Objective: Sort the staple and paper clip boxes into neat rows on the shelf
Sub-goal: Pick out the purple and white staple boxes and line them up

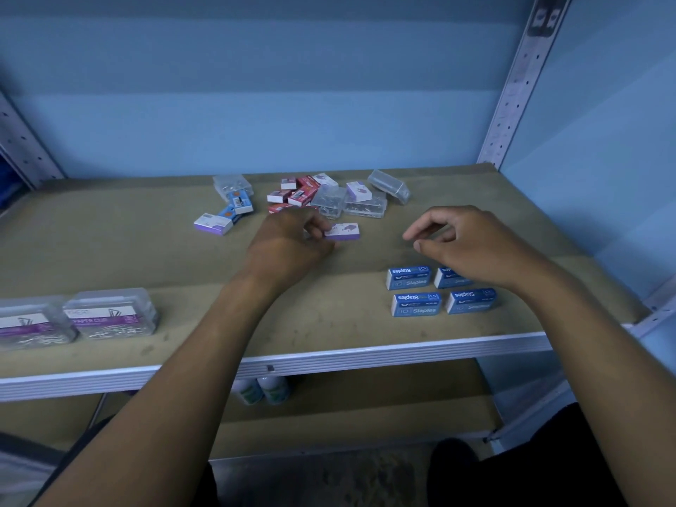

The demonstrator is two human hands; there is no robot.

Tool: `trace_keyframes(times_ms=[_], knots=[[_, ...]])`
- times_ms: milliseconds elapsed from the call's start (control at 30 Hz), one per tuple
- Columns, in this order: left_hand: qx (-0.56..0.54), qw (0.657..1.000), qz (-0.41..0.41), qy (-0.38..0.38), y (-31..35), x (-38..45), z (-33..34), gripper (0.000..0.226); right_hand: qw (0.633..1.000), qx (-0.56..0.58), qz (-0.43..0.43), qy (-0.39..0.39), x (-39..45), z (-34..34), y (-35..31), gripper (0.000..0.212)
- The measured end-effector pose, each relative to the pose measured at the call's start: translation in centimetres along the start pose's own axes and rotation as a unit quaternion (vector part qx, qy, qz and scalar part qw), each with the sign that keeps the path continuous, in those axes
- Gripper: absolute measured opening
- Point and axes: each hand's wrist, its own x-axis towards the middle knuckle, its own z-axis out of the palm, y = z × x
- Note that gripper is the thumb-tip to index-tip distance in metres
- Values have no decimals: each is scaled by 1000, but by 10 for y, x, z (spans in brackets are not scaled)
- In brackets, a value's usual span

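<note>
My left hand [289,243] pinches a small purple and white staple box [343,231] just above the shelf board [183,258]. My right hand [461,243] hovers empty to its right, fingers curled apart, over several blue staples boxes [415,304] set in two rows near the front right. A loose heap lies at the back: red boxes [301,193], purple boxes [213,224], blue boxes [239,203] and clear plastic clip cases [365,204]. Two clear paper clip boxes [113,316] with purple labels stand side by side at the front left.
The shelf's white metal front rail [329,360] runs across below my forearms. A perforated upright [519,86] stands at the back right, another at the left. Two white bottles [263,389] stand on the lower shelf. A blue wall closes the back.
</note>
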Motion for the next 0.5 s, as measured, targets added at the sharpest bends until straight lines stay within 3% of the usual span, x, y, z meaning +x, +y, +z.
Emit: trace_keyframes(times_ms=[200, 500], knots=[[80, 989, -82, 94, -17, 17, 3, 26, 1000, -12, -9, -11, 22, 20, -14, 12], [143, 984, -77, 78, -20, 24, 3, 46, 996, -54, -57, -37, 56, 50, -35, 23]])
